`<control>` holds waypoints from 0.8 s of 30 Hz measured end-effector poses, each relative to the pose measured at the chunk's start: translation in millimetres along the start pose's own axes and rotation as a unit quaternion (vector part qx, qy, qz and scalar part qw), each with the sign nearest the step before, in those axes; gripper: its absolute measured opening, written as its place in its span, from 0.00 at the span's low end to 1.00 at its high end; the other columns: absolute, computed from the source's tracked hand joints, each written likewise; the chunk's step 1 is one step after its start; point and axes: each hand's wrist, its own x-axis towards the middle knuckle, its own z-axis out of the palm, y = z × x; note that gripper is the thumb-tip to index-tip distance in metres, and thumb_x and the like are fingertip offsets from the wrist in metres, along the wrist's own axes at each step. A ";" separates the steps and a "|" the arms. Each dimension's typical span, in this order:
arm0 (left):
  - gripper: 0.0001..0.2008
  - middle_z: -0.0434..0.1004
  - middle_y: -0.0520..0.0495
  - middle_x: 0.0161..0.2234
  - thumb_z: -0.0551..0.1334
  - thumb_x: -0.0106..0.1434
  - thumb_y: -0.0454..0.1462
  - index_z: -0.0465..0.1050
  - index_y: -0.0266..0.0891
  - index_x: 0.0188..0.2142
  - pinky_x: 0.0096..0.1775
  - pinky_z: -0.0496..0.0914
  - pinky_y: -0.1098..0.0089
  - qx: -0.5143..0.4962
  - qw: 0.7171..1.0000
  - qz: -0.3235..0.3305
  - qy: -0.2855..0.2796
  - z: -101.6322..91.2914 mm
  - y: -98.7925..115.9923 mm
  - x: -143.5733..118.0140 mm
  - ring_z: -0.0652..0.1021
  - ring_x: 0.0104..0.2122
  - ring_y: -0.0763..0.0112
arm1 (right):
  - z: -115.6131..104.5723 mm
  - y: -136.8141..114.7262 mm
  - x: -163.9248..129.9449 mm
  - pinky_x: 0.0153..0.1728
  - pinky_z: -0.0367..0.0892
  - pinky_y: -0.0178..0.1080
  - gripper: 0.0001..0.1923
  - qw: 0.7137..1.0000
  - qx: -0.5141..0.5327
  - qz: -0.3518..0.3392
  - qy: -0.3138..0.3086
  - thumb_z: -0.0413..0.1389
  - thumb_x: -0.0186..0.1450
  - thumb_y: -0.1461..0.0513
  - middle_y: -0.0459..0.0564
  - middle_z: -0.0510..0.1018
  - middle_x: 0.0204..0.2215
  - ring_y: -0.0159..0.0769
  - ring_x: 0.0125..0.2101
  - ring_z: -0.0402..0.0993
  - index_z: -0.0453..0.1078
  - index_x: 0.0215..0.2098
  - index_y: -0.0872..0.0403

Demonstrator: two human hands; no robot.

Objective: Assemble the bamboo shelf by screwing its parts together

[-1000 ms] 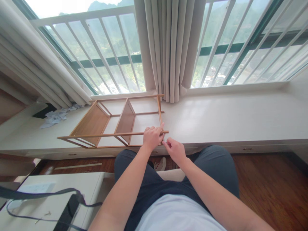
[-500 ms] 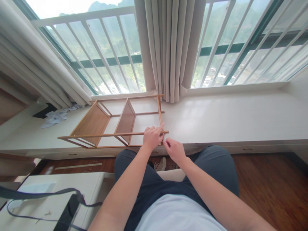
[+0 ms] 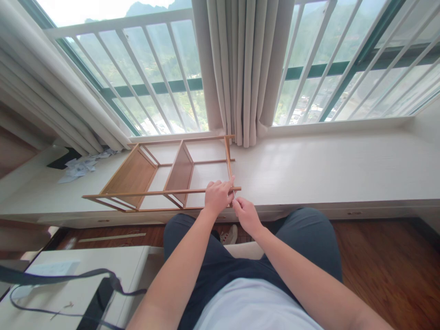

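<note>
The right hand [image 3: 246,215] has thumb and forefinger pinched together on a thin, pale piece [image 3: 234,195], too small to make out. The left hand [image 3: 218,197] curls over the near corner of a wooden shelf [image 3: 180,167], forefinger stretched toward 1 o'clock. The shelf lies sideways on a white ledge [image 3: 326,169], reaching out between 9 and 10 o'clock, papers [image 3: 77,168] beyond. A curtain [image 3: 242,73] hangs at 12; a white table [image 3: 132,261] stands at 8.

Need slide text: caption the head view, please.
Left hand and right hand at a corner of a wooden shelf rack on a white window ledge.
</note>
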 end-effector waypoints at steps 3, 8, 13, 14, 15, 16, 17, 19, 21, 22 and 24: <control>0.30 0.83 0.43 0.38 0.62 0.67 0.44 0.64 0.44 0.67 0.44 0.62 0.58 0.001 1.000 0.000 0.001 0.8 0.1 -0.2 0.77 0.41 0.57 | 6.1 2.4 1.1 0.19 0.51 0.34 0.16 0.987 0.140 0.075 -0.025 0.50 0.67 0.51 0.39 0.62 0.14 0.29 0.15 0.55 0.62 0.25 0.51; 0.30 0.83 0.43 0.39 0.61 0.67 0.44 0.64 0.43 0.67 0.44 0.62 0.58 -0.005 1.000 0.000 -0.005 0.4 0.3 -0.4 0.77 0.41 0.57 | 11.4 0.7 1.4 0.13 0.46 0.33 0.15 0.933 0.319 0.159 -0.057 0.55 0.62 0.50 0.38 0.64 0.12 0.26 0.11 0.53 0.64 0.26 0.51; 0.30 0.83 0.44 0.40 0.61 0.68 0.44 0.63 0.44 0.67 0.44 0.62 0.57 -0.006 1.000 0.000 -0.009 -1.4 0.9 0.1 0.77 0.42 0.57 | 9.2 -8.4 -2.5 0.14 0.46 0.31 0.13 0.849 0.470 0.211 -0.115 0.58 0.63 0.52 0.38 0.64 0.14 0.25 0.12 0.52 0.64 0.29 0.52; 0.30 0.83 0.44 0.40 0.61 0.68 0.44 0.63 0.44 0.67 0.44 0.62 0.57 -0.006 1.000 0.001 -0.009 -1.8 1.1 0.2 0.77 0.41 0.57 | 8.2 -9.8 -3.2 0.15 0.46 0.31 0.13 0.832 0.494 0.216 -0.129 0.58 0.63 0.53 0.38 0.63 0.14 0.25 0.13 0.52 0.64 0.29 0.52; 0.29 0.83 0.44 0.40 0.61 0.68 0.44 0.63 0.44 0.67 0.44 0.62 0.57 -0.006 1.000 0.001 -0.008 -2.2 1.3 0.2 0.77 0.41 0.57 | 7.1 -10.9 -3.7 0.15 0.46 0.31 0.12 0.816 0.516 0.220 -0.143 0.57 0.64 0.53 0.38 0.62 0.15 0.25 0.13 0.51 0.64 0.30 0.52; 0.29 0.83 0.44 0.39 0.60 0.68 0.44 0.63 0.44 0.67 0.44 0.62 0.58 -0.005 1.000 0.001 -0.008 -2.5 1.4 0.2 0.77 0.41 0.57 | 5.9 -11.7 -4.2 0.16 0.45 0.31 0.12 0.801 0.535 0.222 -0.155 0.57 0.65 0.54 0.38 0.61 0.15 0.25 0.14 0.50 0.64 0.30 0.52; 0.29 0.83 0.43 0.39 0.61 0.68 0.45 0.63 0.44 0.67 0.44 0.62 0.58 -0.004 1.000 0.001 -0.008 -2.6 1.4 0.2 0.77 0.41 0.57 | 4.9 -12.1 -4.6 0.16 0.45 0.31 0.12 0.788 0.549 0.223 -0.165 0.57 0.66 0.55 0.38 0.60 0.16 0.25 0.15 0.49 0.64 0.30 0.52; 0.30 0.83 0.43 0.38 0.61 0.68 0.45 0.63 0.44 0.67 0.44 0.62 0.58 -0.002 1.000 -0.001 -0.009 -2.5 1.4 0.2 0.77 0.40 0.57 | 3.6 -11.9 -5.5 0.16 0.44 0.31 0.11 0.773 0.568 0.222 -0.177 0.56 0.68 0.55 0.37 0.56 0.17 0.26 0.16 0.45 0.63 0.31 0.52; 0.30 0.83 0.43 0.38 0.61 0.68 0.45 0.63 0.45 0.68 0.44 0.62 0.58 -0.001 1.000 -0.003 -0.010 -2.1 1.3 0.2 0.77 0.40 0.57 | 3.6 -10.6 -6.4 0.17 0.44 0.31 0.11 0.767 0.579 0.212 -0.180 0.55 0.69 0.55 0.37 0.54 0.19 0.27 0.17 0.43 0.62 0.31 0.51; 0.30 0.83 0.43 0.38 0.61 0.68 0.45 0.63 0.45 0.68 0.44 0.62 0.58 -0.002 1.000 -0.004 -0.010 -2.0 1.3 0.2 0.77 0.40 0.57 | 4.2 -9.7 -6.9 0.17 0.44 0.31 0.11 0.766 0.582 0.207 -0.181 0.55 0.69 0.55 0.37 0.53 0.19 0.28 0.17 0.43 0.61 0.32 0.51; 0.30 0.83 0.43 0.38 0.61 0.68 0.45 0.62 0.45 0.68 0.44 0.62 0.59 -0.004 1.000 -0.004 -0.009 -1.8 1.2 0.1 0.77 0.40 0.57 | 6.2 -7.5 -7.6 0.17 0.44 0.31 0.12 0.766 0.582 0.202 -0.183 0.55 0.69 0.54 0.37 0.53 0.19 0.28 0.17 0.43 0.61 0.32 0.50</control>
